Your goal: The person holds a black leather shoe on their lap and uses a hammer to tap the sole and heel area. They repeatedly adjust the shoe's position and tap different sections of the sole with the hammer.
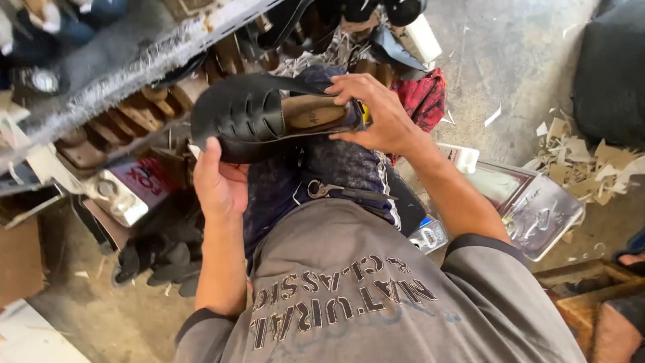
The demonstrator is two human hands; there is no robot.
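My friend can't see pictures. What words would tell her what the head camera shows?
Seen from above, a person holds a black woven-front shoe over their lap, left hand under the toe end, right hand gripping the heel end. Scissors rest on their lap, and paper scraps litter the concrete floor.

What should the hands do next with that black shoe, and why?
Probably press the heel end down with the right hand. The black shoe lies sideways over the lap, the left hand cups its toe from below, and the right fingers already curl over the heel rim by the tan insole.
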